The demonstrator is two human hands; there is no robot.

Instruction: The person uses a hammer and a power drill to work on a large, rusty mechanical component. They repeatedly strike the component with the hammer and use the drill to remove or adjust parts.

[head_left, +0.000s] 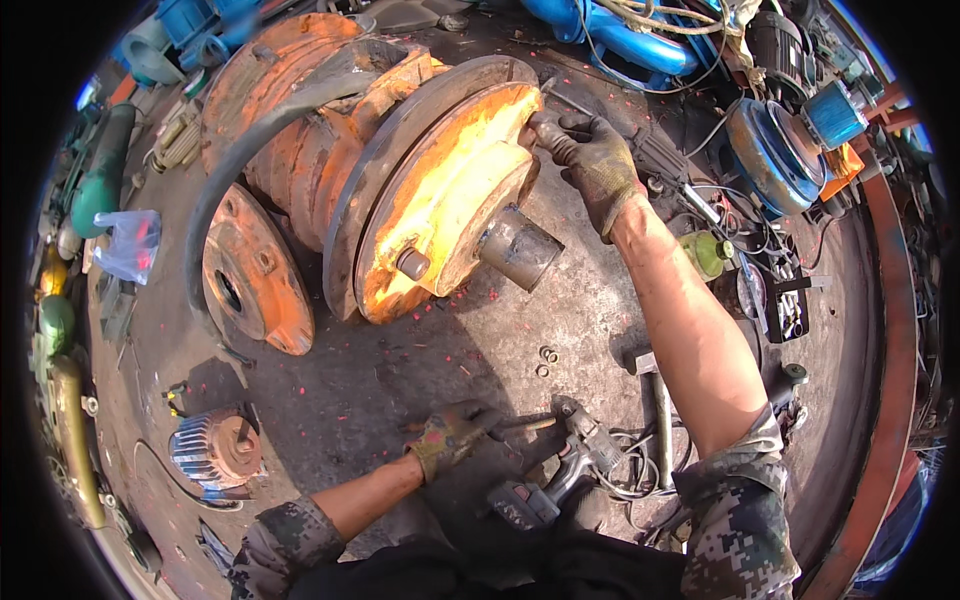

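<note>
My right hand (598, 170), in a worn, dirty work glove, reaches to the right edge of the orange flange (450, 190). Its fingers are bent and pressed together there, and what they pinch is too small to make out. A metal shaft (522, 248) sticks out of the flange's middle, and a bolt (413, 263) shows lower left on its face. Low in the middle, my left hand (455, 437), also gloved, is closed around a thin rod-like tool (528, 422) with a yellowish part. Just right of it lies a cordless power tool (590, 440).
A black hose (235, 165) arches over the orange machine body (290, 150). An orange round cover (255, 270) leans against it. A small motor (215, 450) stands lower left; nuts (547, 355) lie on the floor. Cables (640, 465) and a T-shaped bar (662, 420) lie right.
</note>
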